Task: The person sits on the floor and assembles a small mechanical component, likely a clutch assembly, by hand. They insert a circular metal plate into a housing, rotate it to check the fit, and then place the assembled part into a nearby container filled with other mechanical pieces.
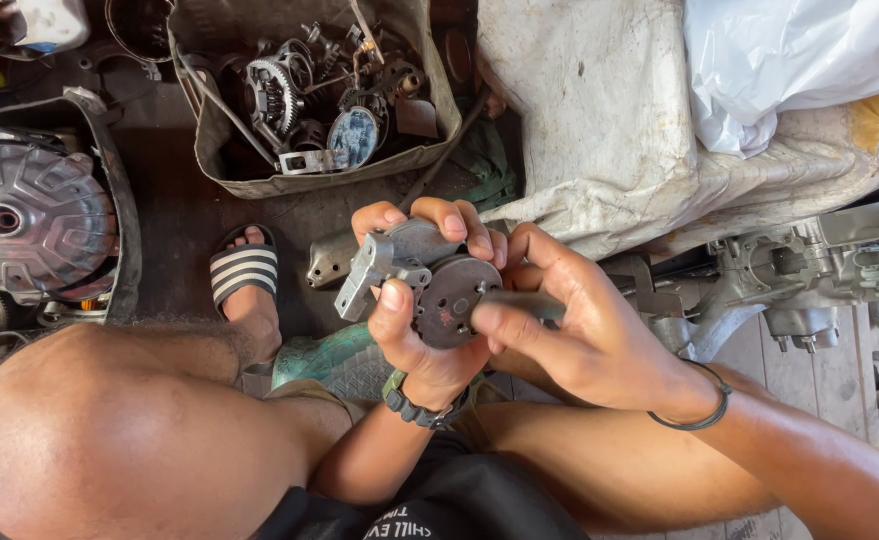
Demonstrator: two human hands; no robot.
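The metal part [430, 280], a grey cast body with a round rusty plate on its near face, sits in mid-air above the person's lap, between both hands. The left hand [422, 300] is wrapped tight around it: thumb pressed on the bracket end at the left, fingers curled over the top edge, palm under the disc. The right hand [570, 330] pinches a thin dark tool [520, 303] between thumb and fingers, its tip laid against the edge of the round plate; what kind of tool it is cannot be told, as the fingers hide most of it

By the look of it, the work on the plate is in its middle: the plate sits flush on the body, small holes show on its face, and no loose screw or removed piece lies in either hand. Whether it is being fastened or opened cannot be told

Around this, a striped sandal [245, 272] rests on the dark floor by the knee. Above it stands a worn bin [415, 160] full of gears and small metal pieces. At far left lies a ribbed round cover [30, 220]. To the right, a dirty white cloth [600, 120] covers a bulky shape, with an engine casing [810, 280] beside it
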